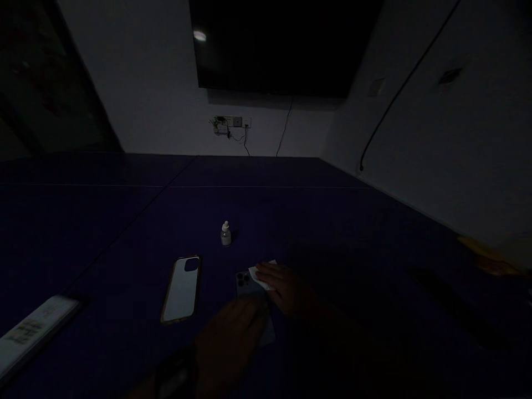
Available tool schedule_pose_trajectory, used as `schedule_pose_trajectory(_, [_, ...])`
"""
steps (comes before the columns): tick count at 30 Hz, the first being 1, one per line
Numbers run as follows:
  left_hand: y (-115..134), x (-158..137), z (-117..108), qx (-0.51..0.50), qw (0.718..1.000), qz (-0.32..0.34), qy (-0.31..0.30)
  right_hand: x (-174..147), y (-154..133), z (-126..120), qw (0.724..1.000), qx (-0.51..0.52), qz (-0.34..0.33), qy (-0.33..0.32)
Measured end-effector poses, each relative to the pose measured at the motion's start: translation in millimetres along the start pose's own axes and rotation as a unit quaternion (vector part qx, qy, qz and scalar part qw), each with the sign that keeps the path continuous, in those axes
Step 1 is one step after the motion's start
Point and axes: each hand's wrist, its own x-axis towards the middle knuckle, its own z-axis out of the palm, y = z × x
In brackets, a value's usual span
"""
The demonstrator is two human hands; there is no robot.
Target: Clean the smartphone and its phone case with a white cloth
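A smartphone (248,287) lies back up on the dark blue surface, its camera lenses at the upper left corner. My left hand (233,332), with a dark watch at the wrist, reaches across the phone's lower half and grips it, its fingers somewhat blurred. At the phone's upper right edge, my right hand (286,285) presses a folded white wipe (261,280) under its fingers. To the left lies a phone case (181,290) with a pale inside, a dark rim and a camera cutout. Beyond the phone stands a small white-capped dropper bottle (225,235).
A long white box (35,330) lies at the left edge of the blue tabletop (316,205). Something yellow and red (492,260) is at the far right. A large dark screen (286,50) hangs on the wall above sockets (236,122) and cables. The room is dim.
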Motion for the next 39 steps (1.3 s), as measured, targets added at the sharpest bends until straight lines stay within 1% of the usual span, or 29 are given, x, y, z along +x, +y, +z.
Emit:
schedule_pose_trajectory(1, [2.0, -3.9, 3.2, 0.007, 1.000, 0.013, 0.024, 0.6, -0.1, -3.2, 1.000, 0.001, -0.010, -0.016])
schedule_pose_trajectory(2, [2.1, -7.4, 6.2, 0.008, 0.999, 0.032, 0.035, 1.5, -0.3, -6.8, 0.999, 0.003, -0.020, -0.030])
schedule_pose_trajectory(3, [0.4, -10.2, 8.7, 0.004, 0.999, 0.034, 0.041, 2.6, -0.7, -10.4, 0.999, 0.004, -0.027, -0.042])
schedule_pose_trajectory(7, [-16.0, -11.9, 10.4, -0.009, 0.998, 0.061, 0.013, 3.9, -2.1, -19.4, 0.997, -0.002, -0.036, -0.064])
schedule_pose_trajectory(12, [-31.7, -2.1, 3.4, -0.051, 0.993, 0.101, -0.039, 2.0, -1.2, -19.9, 0.994, -0.002, -0.071, -0.087])
schedule_pose_trajectory(15, [-34.0, -0.2, 3.6, -0.055, 0.991, 0.114, -0.046, 3.3, 1.7, -16.8, 0.995, -0.017, -0.049, -0.085])
schedule_pose_trajectory(18, [-33.9, -3.5, 7.9, -0.030, 0.992, 0.122, -0.030, 1.5, 5.4, -15.0, 0.997, -0.039, -0.028, -0.060])
schedule_pose_trajectory(19, [-33.7, -5.8, 10.0, -0.022, 0.993, 0.117, -0.020, -0.2, 6.2, -15.3, 0.997, -0.040, -0.033, -0.052])
schedule_pose_trajectory(22, [-33.4, -15.4, 17.5, -0.014, 0.998, 0.067, 0.008, -5.6, 6.2, -17.6, 0.997, -0.019, -0.062, -0.049])
schedule_pose_trajectory(23, [-33.6, -18.9, 20.0, -0.016, 0.999, 0.036, 0.012, -6.7, 5.9, -18.0, 0.996, -0.009, -0.067, -0.055])
schedule_pose_trajectory(26, [-34.8, -26.8, 24.9, -0.040, 0.999, -0.003, -0.002, -7.4, 8.0, -16.8, 0.996, 0.013, -0.062, -0.068])
schedule_pose_trajectory(29, [-35.5, -27.1, 23.6, -0.063, 0.997, -0.045, -0.004, -7.4, 14.5, -15.1, 0.997, 0.019, -0.050, -0.064])
schedule_pose_trajectory(32, [-35.0, -21.4, 16.9, -0.081, 0.993, -0.082, -0.003, -7.7, 18.1, -18.1, 0.995, 0.012, -0.055, -0.077])
schedule_pose_trajectory(34, [-34.6, -17.6, 11.7, -0.088, 0.992, -0.096, -0.005, -7.1, 17.0, -21.5, 0.994, 0.014, -0.066, -0.089])
schedule_pose_trajectory(36, [-35.0, -15.9, 8.7, -0.095, 0.991, -0.095, -0.003, -6.2, 14.5, -23.3, 0.993, 0.018, -0.067, -0.095])
schedule_pose_trajectory(39, [-37.7, -18.0, 13.1, -0.113, 0.991, -0.077, 0.001, -5.8, 12.3, -20.6, 0.993, 0.011, -0.059, -0.105])
